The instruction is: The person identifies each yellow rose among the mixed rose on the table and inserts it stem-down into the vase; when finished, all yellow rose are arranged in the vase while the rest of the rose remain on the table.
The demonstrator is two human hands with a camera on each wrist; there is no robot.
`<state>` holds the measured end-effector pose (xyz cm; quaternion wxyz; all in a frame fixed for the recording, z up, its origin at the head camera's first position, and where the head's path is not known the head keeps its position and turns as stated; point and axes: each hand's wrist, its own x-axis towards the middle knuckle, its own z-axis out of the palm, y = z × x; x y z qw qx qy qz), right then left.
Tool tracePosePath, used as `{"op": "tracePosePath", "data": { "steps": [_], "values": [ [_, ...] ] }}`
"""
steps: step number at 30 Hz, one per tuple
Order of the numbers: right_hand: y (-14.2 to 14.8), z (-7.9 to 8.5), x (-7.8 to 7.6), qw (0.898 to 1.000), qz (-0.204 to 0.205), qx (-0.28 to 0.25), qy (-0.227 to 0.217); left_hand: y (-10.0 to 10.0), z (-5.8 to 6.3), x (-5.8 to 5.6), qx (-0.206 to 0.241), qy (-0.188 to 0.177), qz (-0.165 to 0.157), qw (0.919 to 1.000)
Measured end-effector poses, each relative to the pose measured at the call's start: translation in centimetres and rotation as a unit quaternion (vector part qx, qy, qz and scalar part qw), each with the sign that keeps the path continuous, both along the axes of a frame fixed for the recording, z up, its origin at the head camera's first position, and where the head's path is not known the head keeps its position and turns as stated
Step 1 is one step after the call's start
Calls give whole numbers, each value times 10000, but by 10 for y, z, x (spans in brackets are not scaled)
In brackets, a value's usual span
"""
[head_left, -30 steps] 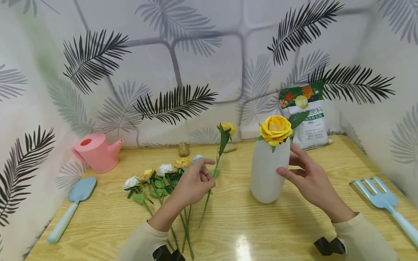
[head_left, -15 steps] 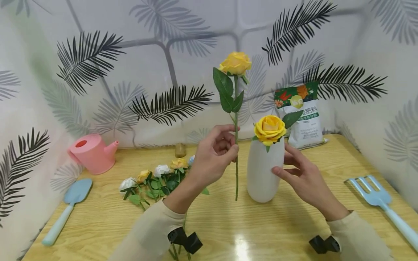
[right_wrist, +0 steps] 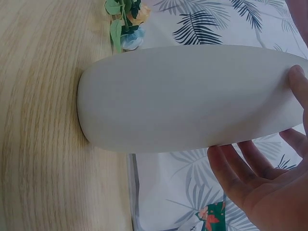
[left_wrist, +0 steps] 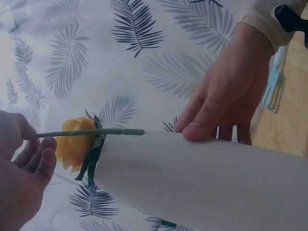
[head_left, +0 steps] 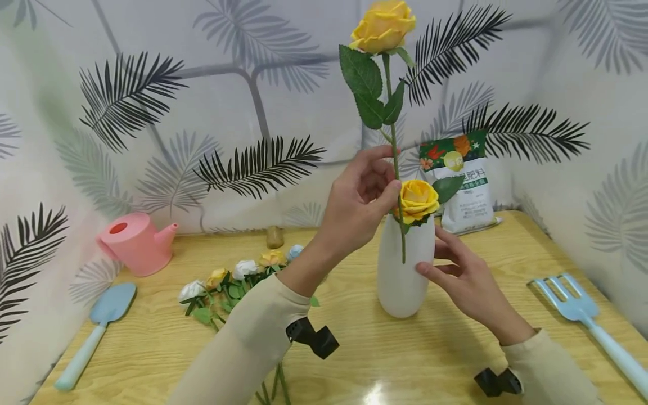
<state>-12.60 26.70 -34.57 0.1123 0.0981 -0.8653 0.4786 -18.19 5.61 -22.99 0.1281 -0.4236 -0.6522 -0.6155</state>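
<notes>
Over the table (head_left: 435,360), left hand (head_left: 356,205) round near-upright rose (head_left: 369,90), bloom (head_left: 383,28) up; right hand (head_left: 466,281) round upright vase (head_left: 402,288).

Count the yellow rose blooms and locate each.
4. One bloom is on the stem in the left hand; a second bloom sits at the mouth of the white vase; a third bloom and a fourth bloom lie on the table. The left sleeve may hide more.
</notes>
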Motion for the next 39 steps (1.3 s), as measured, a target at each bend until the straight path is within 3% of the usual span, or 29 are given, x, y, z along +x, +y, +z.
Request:
{"op": "tracePosePath", "data": {
  "steps": [6, 14, 22, 32, 39],
  "values": [
    [0, -1, 0, 10000, -2, 5, -57, 6, 12, -9, 102, 214, 265, 9994],
    [1, -2, -1, 10000, -24, 0, 7, 12, 19, -17, 451, 245, 414, 9978],
    [-1, -3, -1, 10000, -35, -73, -1, 10, 26, -20, 664, 406, 805, 9937],
    [1, 0, -2, 10000, -39, 13, -31, 9, 14, -22, 52, 686, 1032, 9923],
    [0, -2, 0, 10000, -47, -14, 16, 6, -2, -21, -194, 378, 1085, 9932]
  ]
}}
